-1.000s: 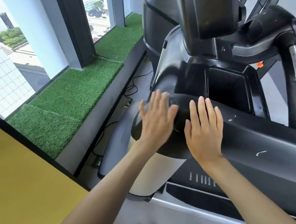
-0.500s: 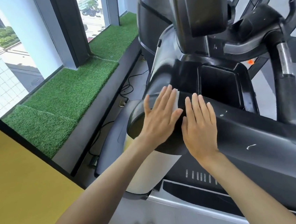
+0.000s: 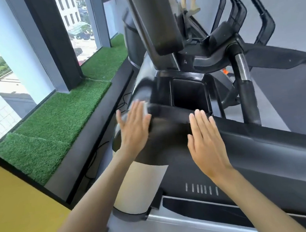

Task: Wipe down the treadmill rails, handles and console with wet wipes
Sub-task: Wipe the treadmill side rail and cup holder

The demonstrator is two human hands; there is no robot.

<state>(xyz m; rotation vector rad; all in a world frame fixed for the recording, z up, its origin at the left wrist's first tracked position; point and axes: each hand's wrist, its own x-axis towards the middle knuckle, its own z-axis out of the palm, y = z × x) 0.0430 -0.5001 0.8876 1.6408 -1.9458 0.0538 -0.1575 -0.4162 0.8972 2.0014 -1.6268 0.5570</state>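
The treadmill's wide black side rail [image 3: 264, 142] runs from the rounded left end toward the lower right. My left hand [image 3: 133, 129] lies flat with straight fingers on that rounded end, pressing a white wet wipe [image 3: 144, 107] whose edge shows past my fingertips. My right hand [image 3: 205, 140] rests flat and open on top of the rail, a hand's width to the right, with nothing under it that I can see. Above stand the dark console [image 3: 155, 21] and a black-and-chrome handle [image 3: 244, 79].
A square black cup holder [image 3: 187, 93] opens just beyond the rail. To the left, a ledge of green artificial grass [image 3: 63, 117] runs along the window, with cables [image 3: 124, 105] on the floor beside it. A yellow surface [image 3: 17, 215] fills the lower left.
My left hand has slid left and forward over the rounded end with the wipe. My right hand has drifted right, so the gap between my hands has widened. The view has tilted up.
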